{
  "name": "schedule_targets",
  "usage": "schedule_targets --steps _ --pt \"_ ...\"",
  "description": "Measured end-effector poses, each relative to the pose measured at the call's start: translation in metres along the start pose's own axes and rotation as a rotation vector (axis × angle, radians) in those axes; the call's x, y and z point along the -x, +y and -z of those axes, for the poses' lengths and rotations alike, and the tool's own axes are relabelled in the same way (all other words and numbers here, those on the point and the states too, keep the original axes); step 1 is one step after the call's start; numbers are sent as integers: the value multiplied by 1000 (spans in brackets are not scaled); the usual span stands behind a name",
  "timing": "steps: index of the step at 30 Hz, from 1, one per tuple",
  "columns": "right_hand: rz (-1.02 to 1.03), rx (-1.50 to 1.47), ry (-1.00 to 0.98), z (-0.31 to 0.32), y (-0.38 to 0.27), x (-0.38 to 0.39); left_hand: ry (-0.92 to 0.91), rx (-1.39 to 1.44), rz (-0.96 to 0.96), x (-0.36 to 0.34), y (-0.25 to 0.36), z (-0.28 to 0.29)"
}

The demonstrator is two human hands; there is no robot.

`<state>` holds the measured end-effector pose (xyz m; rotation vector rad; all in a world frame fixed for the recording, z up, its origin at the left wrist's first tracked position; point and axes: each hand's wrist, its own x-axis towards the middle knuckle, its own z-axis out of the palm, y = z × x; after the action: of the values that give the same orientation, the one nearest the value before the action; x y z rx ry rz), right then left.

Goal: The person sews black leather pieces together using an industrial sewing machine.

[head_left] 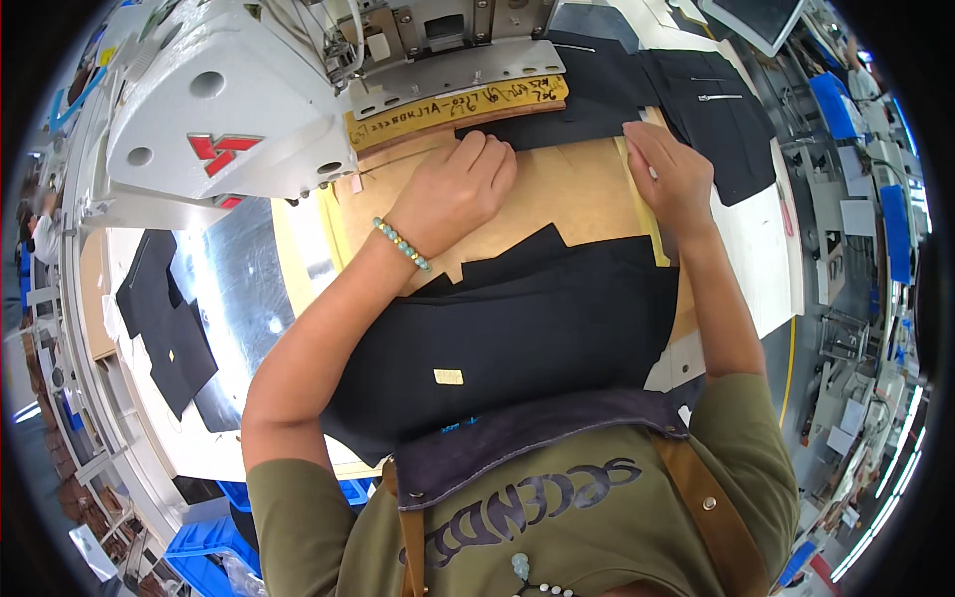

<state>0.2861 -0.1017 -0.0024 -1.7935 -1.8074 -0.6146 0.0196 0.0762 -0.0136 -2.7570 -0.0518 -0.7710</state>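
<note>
At the lower left of the frame, a blue crate (204,542) stands beside the table (754,269), with clear crumpled plastic (242,577) in it. Another blue bin (834,105) sits at the upper right; its contents are too small to make out.

The left hand (458,184), near the upper middle, is curled with its knuckles up over a tan board (567,189), just beside a black cloth panel (562,127). Its fingertips are turned under, so whether this grip has hold of anything cannot be told. The right hand (676,179), right of the upper middle, has its fingers bent and drawn in near the thumb, at the board's upper right corner by the same panel's edge. This grip is narrow, but whether cloth is pinched in it cannot be told.

A larger black cloth piece (517,323) lies across the centre, over the board's lower part, bearing a small pale label (449,377). Further black pieces lie at the upper right (721,119) and left (179,323). The white machine head (199,124) fills the upper left.
</note>
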Motion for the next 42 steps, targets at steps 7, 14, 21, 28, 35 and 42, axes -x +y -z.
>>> schedule_targets --steps 7,14,21,28,35,42 --pt "143 -79 -134 -13 -17 4 15 -28 11 36 -12 17" --pt "270 -175 -167 -36 -47 -22 -56 -15 156 85 -23 31" --pt "244 -184 -169 -37 -49 -20 -76 -4 221 93 -20 35" --pt "245 -186 -169 -34 -51 -24 -57 -11 254 93 -19 36" --pt "217 -165 -128 -37 -47 -24 -91 -17 285 89 -16 38" --pt "227 -46 -161 -32 -47 -25 -87 76 343 92 -16 37"
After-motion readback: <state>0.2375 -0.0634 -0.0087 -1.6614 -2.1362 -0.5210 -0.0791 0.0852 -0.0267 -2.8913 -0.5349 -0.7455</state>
